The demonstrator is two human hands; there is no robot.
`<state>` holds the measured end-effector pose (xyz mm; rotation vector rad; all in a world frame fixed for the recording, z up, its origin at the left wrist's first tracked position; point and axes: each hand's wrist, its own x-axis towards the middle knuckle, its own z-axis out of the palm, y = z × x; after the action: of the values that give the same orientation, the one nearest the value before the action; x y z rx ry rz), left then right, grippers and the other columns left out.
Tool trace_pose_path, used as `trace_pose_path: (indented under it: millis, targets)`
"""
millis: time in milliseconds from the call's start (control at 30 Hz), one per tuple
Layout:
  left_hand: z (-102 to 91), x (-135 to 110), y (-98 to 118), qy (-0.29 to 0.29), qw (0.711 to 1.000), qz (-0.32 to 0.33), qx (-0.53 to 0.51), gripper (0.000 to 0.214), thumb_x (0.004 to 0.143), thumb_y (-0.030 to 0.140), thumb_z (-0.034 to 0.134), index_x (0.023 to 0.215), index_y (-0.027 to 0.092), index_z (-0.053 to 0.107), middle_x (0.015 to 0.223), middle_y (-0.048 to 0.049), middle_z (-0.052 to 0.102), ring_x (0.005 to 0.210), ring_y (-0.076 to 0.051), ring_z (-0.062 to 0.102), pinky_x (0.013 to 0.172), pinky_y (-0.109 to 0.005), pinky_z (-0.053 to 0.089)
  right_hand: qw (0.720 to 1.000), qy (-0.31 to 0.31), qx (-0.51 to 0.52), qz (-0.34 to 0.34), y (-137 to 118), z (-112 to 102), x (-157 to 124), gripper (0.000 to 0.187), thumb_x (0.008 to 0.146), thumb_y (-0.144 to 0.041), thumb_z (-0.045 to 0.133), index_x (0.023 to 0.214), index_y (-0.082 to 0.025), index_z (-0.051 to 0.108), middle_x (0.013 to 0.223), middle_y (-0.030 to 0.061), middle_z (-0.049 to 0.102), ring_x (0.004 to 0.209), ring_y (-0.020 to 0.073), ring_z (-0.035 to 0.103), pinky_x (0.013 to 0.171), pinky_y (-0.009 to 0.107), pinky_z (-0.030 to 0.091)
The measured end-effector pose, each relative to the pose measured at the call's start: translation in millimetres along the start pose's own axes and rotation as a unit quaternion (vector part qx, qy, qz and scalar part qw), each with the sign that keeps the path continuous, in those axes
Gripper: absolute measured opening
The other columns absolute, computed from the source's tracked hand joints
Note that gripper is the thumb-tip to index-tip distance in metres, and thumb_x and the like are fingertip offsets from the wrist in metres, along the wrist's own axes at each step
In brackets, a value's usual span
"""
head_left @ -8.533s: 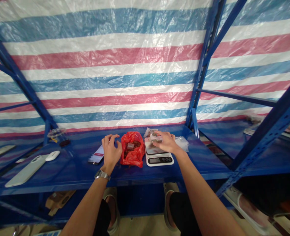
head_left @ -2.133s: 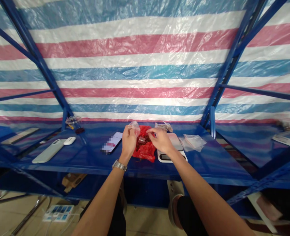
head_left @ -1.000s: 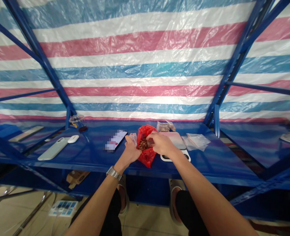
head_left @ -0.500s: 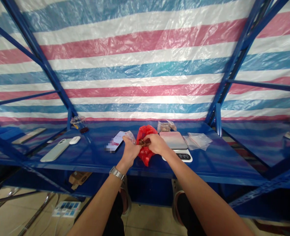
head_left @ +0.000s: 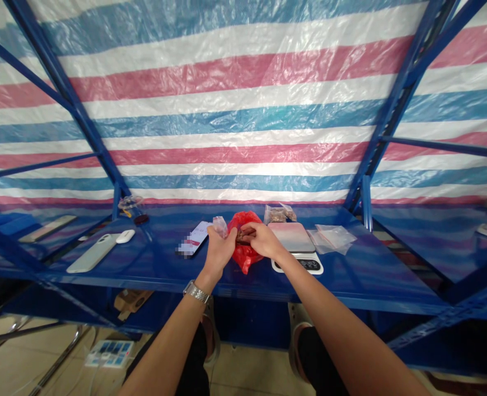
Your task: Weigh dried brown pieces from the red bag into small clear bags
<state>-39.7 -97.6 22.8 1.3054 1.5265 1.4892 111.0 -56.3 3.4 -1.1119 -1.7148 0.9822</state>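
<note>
A red plastic bag (head_left: 245,261) lies open on the blue shelf in front of me, with small brown pieces (head_left: 239,236) showing at its mouth. My left hand (head_left: 219,252) is closed on a small clear plastic bag (head_left: 219,224) at the red bag's left side. From the right, my right hand (head_left: 263,240) reaches over the red bag, its fingers bunched around some of the brown pieces. Exactly how many they pinch is hidden. Close by my right wrist is a white kitchen scale (head_left: 292,237) with a dark display panel.
Filled clear bags (head_left: 280,213) lie behind the scale, and flat clear bags (head_left: 333,237) to its right. A lit phone (head_left: 194,237) is left of my hands. Farther left are a pale phone (head_left: 93,253) and a white earbud case (head_left: 125,236). Blue posts (head_left: 367,203) rise behind.
The clear bag in my left hand stands a little more upright. My right fingers have shifted over the brown pieces, and the red bag's front end has drawn up slightly.
</note>
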Motion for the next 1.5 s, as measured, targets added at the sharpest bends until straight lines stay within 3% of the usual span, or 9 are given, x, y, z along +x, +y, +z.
trace_pose_path:
  millis: [200,367,600,733,900,1067,1267,1433,1500]
  targets:
    - [-10.8,1,9,0.033,0.96,0.136,0.243,0.016,0.097,0.034,0.059,0.105,0.021,0.057,0.102,-0.009,0.068,0.105,-0.03,0.06,0.095,-0.047,0.047,0.998,0.045,-0.006,-0.033,-9,-19,2,0.029,0.081,-0.004,0.06,0.102,-0.016,0.077,0.108,0.0093,0.08,0.1,0.0218,0.075,0.099,0.039,0.058]
    - [-12.5,-2,6,-0.021,0.919,0.177,0.352,0.037,0.099,0.028,0.054,0.137,0.027,0.056,0.131,-0.0116,0.067,0.124,-0.038,0.052,0.102,-0.055,0.042,0.993,0.107,0.012,-0.049,-17,-33,1,0.03,0.086,-0.011,0.063,0.112,-0.019,0.076,0.112,0.0085,0.079,0.099,0.0205,0.075,0.101,0.041,0.057]
    - [-3.8,-6,6,-0.06,0.881,0.244,0.401,0.037,0.099,0.029,0.056,0.135,0.024,0.06,0.131,-0.0112,0.067,0.127,-0.037,0.048,0.104,-0.053,0.038,0.993,0.029,0.014,-0.117,-29,-26,-5,0.029,0.083,-0.01,0.065,0.108,-0.02,0.076,0.116,0.0067,0.075,0.106,0.0197,0.071,0.101,0.037,0.055]
    - [1.9,-7,9,-0.062,0.9,0.226,0.367,0.04,0.095,0.036,0.062,0.134,0.023,0.06,0.132,-0.0111,0.068,0.128,-0.036,0.047,0.108,-0.053,0.035,0.974,0.056,-0.08,-0.202,-40,-23,-11,0.036,0.081,-0.002,0.062,0.106,-0.022,0.078,0.114,0.0065,0.069,0.107,0.0197,0.067,0.103,0.036,0.052]
    - [4.9,-3,9,-0.063,0.932,0.178,0.309,0.035,0.095,0.037,0.063,0.127,0.024,0.064,0.125,-0.0112,0.07,0.125,-0.037,0.05,0.105,-0.051,0.036,0.948,0.023,-0.179,-0.263,-53,-21,-20,0.059,0.082,0.007,0.047,0.123,-0.027,0.073,0.125,0.0066,0.065,0.115,0.0204,0.065,0.105,0.036,0.051]
    - [5.5,-1,9,-0.057,0.938,0.177,0.293,0.035,0.094,0.043,0.066,0.124,0.026,0.065,0.12,-0.0115,0.071,0.125,-0.037,0.051,0.106,-0.051,0.035,0.933,0.025,-0.242,-0.266,-59,-19,-23,0.064,0.081,0.009,0.045,0.127,-0.026,0.071,0.126,0.0064,0.066,0.115,0.0207,0.065,0.104,0.033,0.05]
    - [-2.6,5,16,-0.005,0.949,0.155,0.275,0.031,0.096,0.045,0.061,0.119,0.025,0.066,0.116,-0.0119,0.073,0.12,-0.036,0.057,0.106,-0.051,0.038,0.934,0.116,-0.237,-0.241,-57,-27,-19,0.066,0.077,0.011,0.042,0.125,-0.023,0.07,0.132,0.0071,0.064,0.121,0.0217,0.064,0.105,0.033,0.049]
    - [-14.8,13,13,0.084,0.953,0.121,0.264,0.035,0.096,0.047,0.054,0.105,0.016,0.067,0.105,-0.0182,0.072,0.109,-0.036,0.064,0.098,-0.048,0.045,0.938,0.023,-0.296,-0.176,-28,-25,-8,0.054,0.071,0.011,0.049,0.108,-0.018,0.076,0.111,0.0089,0.071,0.105,0.0225,0.066,0.099,0.035,0.051]
    - [-16.1,14,7,0.063,0.961,0.107,0.249,0.029,0.093,0.045,0.058,0.092,0.017,0.067,0.094,-0.0157,0.071,0.099,-0.033,0.065,0.091,-0.045,0.048,0.928,0.012,-0.342,-0.15,-17,-22,-3,0.05,0.068,0.01,0.053,0.103,-0.016,0.077,0.106,0.0105,0.073,0.106,0.0242,0.064,0.101,0.037,0.049]
